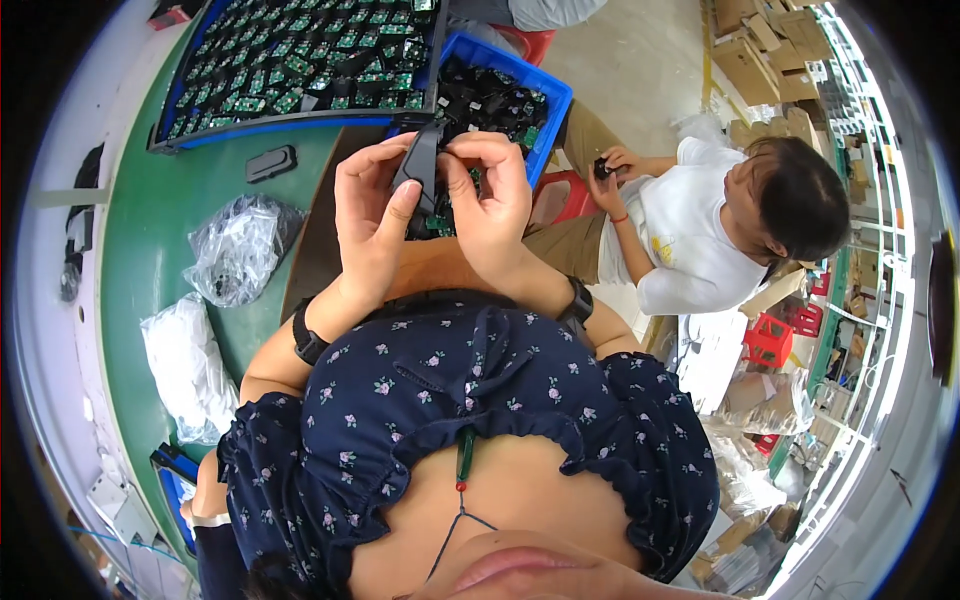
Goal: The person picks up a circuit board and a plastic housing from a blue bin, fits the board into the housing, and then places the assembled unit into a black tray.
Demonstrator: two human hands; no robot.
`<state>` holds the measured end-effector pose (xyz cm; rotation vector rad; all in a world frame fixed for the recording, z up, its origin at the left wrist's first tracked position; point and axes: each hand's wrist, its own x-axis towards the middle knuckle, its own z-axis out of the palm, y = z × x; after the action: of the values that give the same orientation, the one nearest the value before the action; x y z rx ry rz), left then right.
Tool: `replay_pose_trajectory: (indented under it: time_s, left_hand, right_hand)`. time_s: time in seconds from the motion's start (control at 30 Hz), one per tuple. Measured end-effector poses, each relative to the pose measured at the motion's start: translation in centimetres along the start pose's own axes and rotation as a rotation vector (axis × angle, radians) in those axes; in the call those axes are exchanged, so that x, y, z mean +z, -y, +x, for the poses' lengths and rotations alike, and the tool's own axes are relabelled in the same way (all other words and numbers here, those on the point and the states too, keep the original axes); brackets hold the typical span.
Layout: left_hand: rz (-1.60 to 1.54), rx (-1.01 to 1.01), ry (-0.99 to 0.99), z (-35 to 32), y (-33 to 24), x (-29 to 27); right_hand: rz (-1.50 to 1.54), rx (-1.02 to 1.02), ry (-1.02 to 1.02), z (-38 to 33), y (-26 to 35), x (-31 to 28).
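Observation:
Between my two hands is a dark plastic housing part [421,165], long and tapered, held up in front of my chest. My left hand [374,205] grips it with the thumb pressed against its side. At its right edge the fingers of my right hand [487,190] are pinched together close to the part; what lies between those fingertips is hidden. Below and behind the hands, a blue bin [556,115] holds many black pieces and green circuit boards. On the green table to the left lies a similar dark plastic case [271,163].
A large black-rimmed tray [290,128] filled with rows of small circuit boards stands at the far left. Clear plastic bags [240,250] and a white bag [185,360] lie on the green table [135,240]. To the right, a seated person [700,215] handles a small black part [602,169].

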<state>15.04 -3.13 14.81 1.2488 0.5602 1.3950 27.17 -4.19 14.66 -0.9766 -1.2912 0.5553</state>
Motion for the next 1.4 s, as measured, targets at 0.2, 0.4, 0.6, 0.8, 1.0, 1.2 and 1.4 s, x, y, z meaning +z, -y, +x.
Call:
replay_pose_trajectory:
  time_s: [0.2, 0.4, 0.6, 0.8, 1.0, 1.2, 1.4]
  left_hand:
    - [-0.048, -0.067, -0.079, -0.1, 0.7, 0.1]
    - [-0.15, -0.147, -0.139, 0.0, 1.5, 0.0]
    - [-0.133, -0.143, -0.159, 0.1, 1.4, 0.0]
    - [0.191, 0.223, 0.039, 1.0, 1.3, -0.1]
    - [0.381, 0.424, 0.244, 1.4, 0.8, -0.8]
    - [0.34, 0.369, 0.216, 1.4, 1.1, -0.9]
    - [0.211, 0.285, 0.095, 1.4, 0.5, -0.9]
  right_hand:
    - [-0.161, -0.117, -0.061, 0.1, -0.6, 0.4]
    - [-0.394, -0.243, -0.011, 0.4, -0.4, 0.1]
    - [-0.3, -0.202, 0.023, 0.8, 0.0, -0.1]
    - [0.148, 0.335, 0.256, 2.3, 0.3, -2.5]
    - [0.712, 0.807, 0.211, 2.3, 0.8, -3.2]
    - [0.341, 0.575, 0.171, 1.2, 0.3, -2.2]
    - [-0.335, -0.254, 0.145, 1.6, 1.1, -0.9]
